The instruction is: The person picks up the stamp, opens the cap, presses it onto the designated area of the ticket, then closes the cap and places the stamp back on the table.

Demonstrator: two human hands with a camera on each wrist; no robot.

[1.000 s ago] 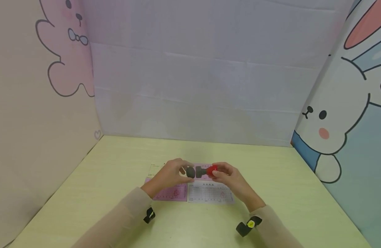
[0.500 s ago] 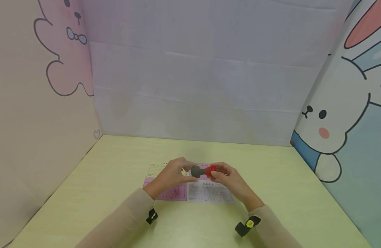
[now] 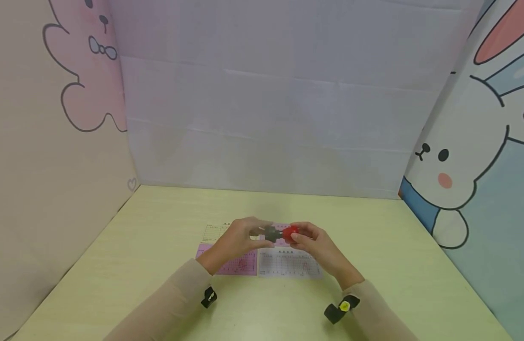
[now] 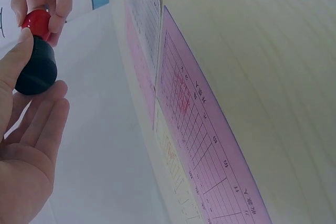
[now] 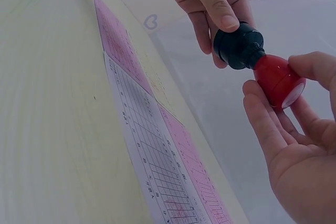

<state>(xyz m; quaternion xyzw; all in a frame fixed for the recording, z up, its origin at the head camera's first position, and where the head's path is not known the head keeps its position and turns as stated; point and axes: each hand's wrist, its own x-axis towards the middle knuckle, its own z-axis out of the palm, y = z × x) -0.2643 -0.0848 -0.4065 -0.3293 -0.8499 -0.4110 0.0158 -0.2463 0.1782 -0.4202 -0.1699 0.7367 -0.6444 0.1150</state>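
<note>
A seal stamp with a red handle (image 5: 278, 81) and a black cap (image 5: 233, 45) over its end is held up above some paper forms. My left hand (image 3: 240, 237) pinches the black cap between thumb and fingers. From the other side, my right hand (image 3: 319, 244) holds the red handle in its fingertips. In the left wrist view the cap's rounded dark end (image 4: 37, 74) faces my left palm, its far part hidden by the thumb. A narrow black neck joins the dark end and the handle.
Under the hands lie printed forms edge to edge: a pink form (image 4: 197, 124) and a white form (image 3: 289, 264) in front, a yellowish form (image 3: 212, 233) and another pink form (image 5: 184, 137) behind. The pale table (image 3: 364, 227) meets a white backdrop (image 3: 266, 109), with cartoon-printed side walls.
A second ago the black cap was apart from the stamp in my left hand. The two came together, and the cap now covers the stamp's end. Both hands keep their grip.
</note>
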